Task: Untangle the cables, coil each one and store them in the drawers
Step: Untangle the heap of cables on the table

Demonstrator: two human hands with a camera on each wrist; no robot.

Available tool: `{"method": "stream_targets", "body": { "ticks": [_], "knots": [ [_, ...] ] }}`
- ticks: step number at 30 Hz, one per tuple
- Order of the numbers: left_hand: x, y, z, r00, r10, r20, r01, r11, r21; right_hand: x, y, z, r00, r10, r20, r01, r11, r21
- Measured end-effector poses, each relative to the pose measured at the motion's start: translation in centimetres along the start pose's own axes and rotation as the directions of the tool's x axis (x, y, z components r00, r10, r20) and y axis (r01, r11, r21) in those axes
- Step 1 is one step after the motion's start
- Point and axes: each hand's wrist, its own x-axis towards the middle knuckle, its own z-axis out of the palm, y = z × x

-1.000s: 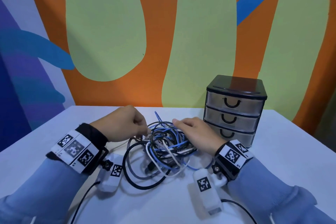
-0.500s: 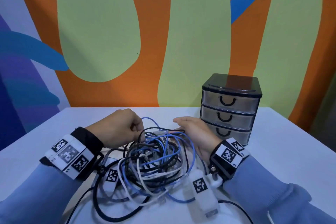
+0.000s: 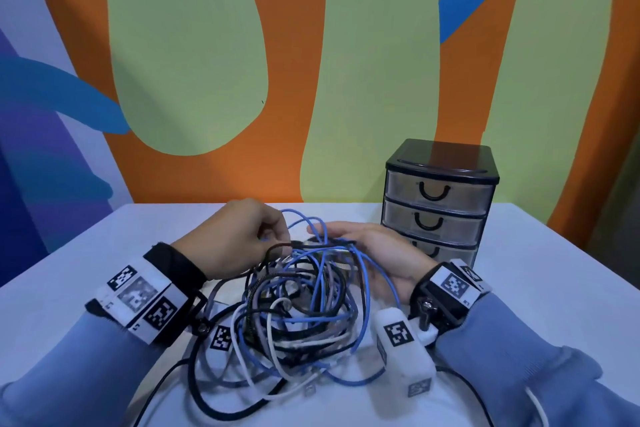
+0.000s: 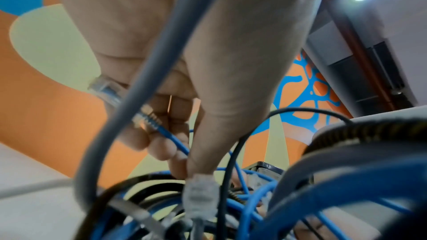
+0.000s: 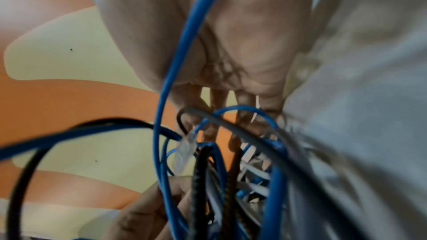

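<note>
A tangle of blue, black, white and grey cables (image 3: 301, 308) is lifted off the white table (image 3: 540, 305) between my hands. My left hand (image 3: 242, 236) grips it at the upper left, fingers curled round a blue cable (image 4: 171, 140) near its clear plug (image 4: 145, 116). My right hand (image 3: 367, 246) holds the tangle's right side, palm turned inward, fingers nearly straight under the strands (image 5: 231, 116). A small black three-drawer unit (image 3: 440, 198) with clear drawers stands just right of my right hand, all drawers closed.
The painted orange and green wall (image 3: 346, 62) runs behind the table's far edge. Thin black leads (image 3: 162, 381) trail from my wrist cameras across the near table. Bare tabletop lies to the left (image 3: 69, 281) and to the right of the drawers.
Both hands have raised the tangle off the table and drawn it closer to me. My right hand has turned from palm down on the cables to palm inward under them.
</note>
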Motion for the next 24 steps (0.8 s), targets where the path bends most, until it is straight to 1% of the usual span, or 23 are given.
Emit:
{"method": "stream_targets", "body": {
  "ticks": [4, 7, 12, 14, 18, 20, 22, 24],
  "knots": [
    [-0.1, 0.4, -0.1, 0.995, 0.007, -0.097, -0.008, 1.0, -0.016, -0.8, -0.3, 0.3, 0.996, -0.078, 0.049, 0.074, 0.994, 0.076],
    [-0.1, 0.6, 0.0, 0.99, 0.002, -0.143, -0.018, 0.993, -0.114, -0.9, -0.6, 0.6, 0.99, -0.118, 0.08, 0.11, 0.99, 0.093],
    [0.1, 1.2, 0.4, 0.991, -0.02, -0.135, -0.023, 0.949, -0.313, -0.7, -0.1, 0.5, 0.975, -0.206, 0.078, 0.193, 0.97, 0.15],
    [0.0, 1.4, 0.4, 0.994, -0.019, -0.112, -0.023, 0.932, -0.362, -0.6, 0.1, 0.5, 0.973, -0.221, 0.065, 0.208, 0.965, 0.159],
    [0.0, 1.0, 0.4, 0.997, -0.017, -0.077, -0.011, 0.939, -0.343, -0.4, 0.5, 0.4, 0.979, -0.202, 0.008, 0.2, 0.974, 0.11],
    [-0.1, 1.0, 0.4, 0.996, -0.027, -0.085, -0.003, 0.943, -0.332, -0.2, 0.7, 0.6, 0.982, -0.188, -0.033, 0.189, 0.981, 0.045],
    [-0.2, 1.4, 0.4, 0.994, -0.034, -0.101, -0.001, 0.945, -0.328, 0.0, 0.7, 0.8, 0.976, -0.202, -0.087, 0.201, 0.979, -0.023],
    [-0.3, 1.5, 0.5, 0.991, -0.051, -0.124, 0.005, 0.939, -0.345, -0.2, 0.3, 1.0, 0.974, -0.183, -0.131, 0.173, 0.981, -0.084]
  ]
}}
